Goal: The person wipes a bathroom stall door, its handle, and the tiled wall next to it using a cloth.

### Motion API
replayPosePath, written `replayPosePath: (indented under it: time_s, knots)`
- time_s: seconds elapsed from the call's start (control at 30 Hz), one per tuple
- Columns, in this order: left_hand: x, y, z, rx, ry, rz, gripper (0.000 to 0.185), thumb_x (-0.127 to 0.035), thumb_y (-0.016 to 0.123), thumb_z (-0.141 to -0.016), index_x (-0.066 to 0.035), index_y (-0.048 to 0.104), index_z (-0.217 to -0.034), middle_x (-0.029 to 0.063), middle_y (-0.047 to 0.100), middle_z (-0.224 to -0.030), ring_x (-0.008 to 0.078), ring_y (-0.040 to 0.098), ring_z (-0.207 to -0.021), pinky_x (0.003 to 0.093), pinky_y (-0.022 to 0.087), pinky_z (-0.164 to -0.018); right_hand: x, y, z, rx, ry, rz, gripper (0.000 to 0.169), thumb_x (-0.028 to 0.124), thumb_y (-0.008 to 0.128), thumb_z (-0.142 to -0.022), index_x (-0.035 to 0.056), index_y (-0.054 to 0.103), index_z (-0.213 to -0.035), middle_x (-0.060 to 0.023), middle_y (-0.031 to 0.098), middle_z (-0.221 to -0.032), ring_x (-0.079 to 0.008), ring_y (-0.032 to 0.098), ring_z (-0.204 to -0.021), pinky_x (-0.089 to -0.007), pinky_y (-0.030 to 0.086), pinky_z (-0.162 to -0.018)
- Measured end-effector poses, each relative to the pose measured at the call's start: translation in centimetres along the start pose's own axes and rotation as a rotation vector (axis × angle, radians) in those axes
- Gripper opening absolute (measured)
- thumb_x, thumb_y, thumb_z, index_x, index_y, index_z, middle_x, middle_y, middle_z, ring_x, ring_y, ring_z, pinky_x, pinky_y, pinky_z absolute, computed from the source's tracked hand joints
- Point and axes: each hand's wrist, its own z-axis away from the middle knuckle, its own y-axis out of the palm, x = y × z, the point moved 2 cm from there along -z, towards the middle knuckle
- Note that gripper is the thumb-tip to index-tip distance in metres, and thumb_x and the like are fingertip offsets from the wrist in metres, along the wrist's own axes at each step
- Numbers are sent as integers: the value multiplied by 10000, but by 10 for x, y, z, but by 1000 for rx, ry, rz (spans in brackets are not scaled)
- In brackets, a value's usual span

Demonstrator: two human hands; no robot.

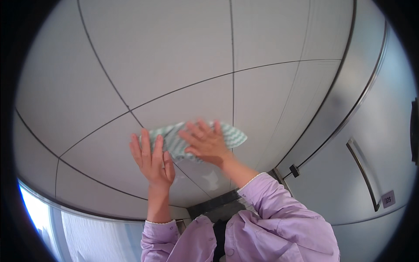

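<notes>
A green-and-white striped cloth [235,135] lies spread against a pale tiled wall [176,42]. On top of it, my right hand [209,142] presses flat with fingers spread, slightly blurred. My left hand [151,160] is raised at the cloth's left end, its fingers apart and pointing up. Those fingers overlap the cloth's edge; whether they press on it is unclear. Lilac sleeves with pale trim cover both forearms, leaving the wrists bare.
To the right is a grey metallic door [330,193] with a long bar handle [363,175] and a small plate [388,199] bearing writing. A bright window [39,209] shows at lower left. Dark baseboard [216,199] runs along the wall's foot.
</notes>
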Motion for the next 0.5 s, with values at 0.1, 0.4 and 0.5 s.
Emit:
replayPosePath:
  time_s: [0.1,0.4,0.5]
  knots:
    - [7,14,-8,37,65,-128,433,-192,481,-912,-41,480,-1318,194,356,-1455,426,216,-1387,536,150,-1112,-63,-13,8,-130,220,72,656,474,563,-825,228,402,-1410,-77,288,-1506,-303,194,-1413,-552,41,-1119]
    - [0,54,-43,108,324,-367,536,-388,475,-917,-133,419,-1386,147,296,-1501,364,168,-1418,637,-43,-1077,-100,-16,35,63,975,-466,625,386,562,-869,79,377,-1380,-193,346,-1416,-411,235,-1341,-587,34,-1110]
    - [-22,60,-66,191,353,-383,548,-371,498,-912,-134,407,-1398,143,289,-1504,344,158,-1424,608,-65,-1087,-66,-20,-3,-21,638,-303,753,522,628,-775,144,394,-1384,-155,321,-1455,-394,165,-1381,-567,-12,-1121]
